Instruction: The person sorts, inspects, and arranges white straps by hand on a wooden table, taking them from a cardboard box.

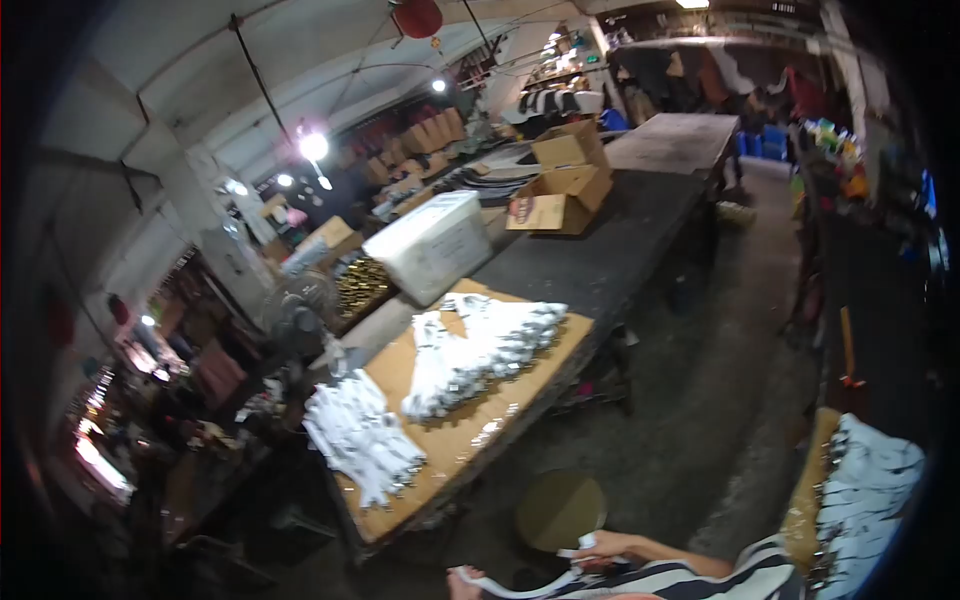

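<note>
At the bottom of the head view my left hand (pixel 464 583) is closed on one end of a white strap (pixel 515 592). My right hand (pixel 603 549), to its right, is closed round another part of the strap, and a short white end sticks out past the fingers. The strap sags between both hands in front of my striped clothing. Beyond them, bundles of white straps with metal ends (pixel 365 430) (pixel 480 350) lie on a brown board (pixel 470 440) on the long table.
A white box (pixel 432 245) and an open cardboard box (pixel 562 195) stand farther along the dark table (pixel 620 235). A round stool (pixel 561 510) is below the table's near edge. More white straps (pixel 868 490) lie at the right. An aisle (pixel 745 330) runs between the tables.
</note>
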`<control>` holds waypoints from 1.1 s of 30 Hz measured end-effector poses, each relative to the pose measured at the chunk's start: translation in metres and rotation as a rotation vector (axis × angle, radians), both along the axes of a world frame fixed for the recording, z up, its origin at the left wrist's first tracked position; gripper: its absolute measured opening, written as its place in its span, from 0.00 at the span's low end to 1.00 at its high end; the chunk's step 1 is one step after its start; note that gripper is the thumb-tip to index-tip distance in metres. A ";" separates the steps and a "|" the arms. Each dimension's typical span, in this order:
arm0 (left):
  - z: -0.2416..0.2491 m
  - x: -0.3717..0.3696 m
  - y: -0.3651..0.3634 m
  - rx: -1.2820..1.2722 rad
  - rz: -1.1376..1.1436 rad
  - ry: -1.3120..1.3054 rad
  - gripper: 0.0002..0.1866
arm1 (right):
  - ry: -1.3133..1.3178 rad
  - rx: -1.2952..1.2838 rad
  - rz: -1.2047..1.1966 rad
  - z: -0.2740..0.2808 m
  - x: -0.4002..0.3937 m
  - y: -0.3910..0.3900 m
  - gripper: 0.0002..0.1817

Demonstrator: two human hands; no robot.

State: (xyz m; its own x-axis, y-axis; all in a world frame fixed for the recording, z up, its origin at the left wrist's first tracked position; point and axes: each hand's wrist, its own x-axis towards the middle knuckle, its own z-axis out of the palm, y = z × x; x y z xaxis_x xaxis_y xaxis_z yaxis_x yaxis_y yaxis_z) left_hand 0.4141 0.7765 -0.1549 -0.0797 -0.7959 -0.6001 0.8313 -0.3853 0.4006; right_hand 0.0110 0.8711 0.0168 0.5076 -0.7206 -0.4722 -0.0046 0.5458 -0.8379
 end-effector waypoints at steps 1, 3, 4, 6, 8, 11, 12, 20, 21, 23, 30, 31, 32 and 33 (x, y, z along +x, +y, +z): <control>0.008 0.002 -0.002 -0.011 -0.011 0.024 0.24 | 0.054 -0.027 0.071 -0.027 0.003 -0.007 0.23; 0.027 0.002 -0.009 -0.054 -0.026 0.037 0.22 | 0.107 -0.047 0.050 -0.009 0.007 -0.007 0.24; 0.022 0.006 -0.017 -0.152 -0.056 0.116 0.22 | 0.061 -0.013 0.059 -0.007 0.009 -0.007 0.23; 0.050 0.008 -0.011 -0.215 0.009 0.011 0.20 | 0.023 0.011 0.083 -0.001 0.017 -0.003 0.23; 0.104 -0.015 -0.018 -0.181 0.175 -0.126 0.18 | 0.085 -0.016 0.079 0.024 0.020 0.006 0.24; 0.149 0.035 -0.059 -0.310 0.208 -0.271 0.19 | -0.021 0.034 -0.198 0.032 0.036 0.021 0.18; 0.181 0.044 -0.069 -0.398 0.251 -0.513 0.21 | -0.048 -0.036 -0.203 0.034 0.038 0.025 0.17; 0.359 0.161 -0.194 -0.544 0.543 -0.451 0.11 | 0.003 -0.246 -0.261 0.185 -0.005 0.051 0.12; 0.372 0.181 -0.200 -0.575 0.537 -0.453 0.11 | 0.049 -0.274 -0.252 0.205 -0.017 0.064 0.11; 0.398 0.257 -0.220 -0.741 0.345 -0.571 0.12 | 0.213 -0.327 -0.204 0.223 -0.052 0.099 0.12; 0.576 0.358 -0.218 -0.701 0.397 -0.874 0.15 | 0.612 -0.346 -0.136 0.306 -0.113 0.182 0.27; 0.581 0.325 -0.214 -0.717 0.438 -1.006 0.14 | 0.618 -0.341 -0.113 0.314 -0.105 0.174 0.27; 0.579 0.317 -0.224 -0.725 0.421 -1.009 0.14 | 0.772 -0.568 -0.094 0.326 -0.087 0.163 0.23; 0.568 0.311 -0.227 -0.725 0.400 -1.011 0.13 | 0.918 -0.794 -0.066 0.335 -0.077 0.159 0.20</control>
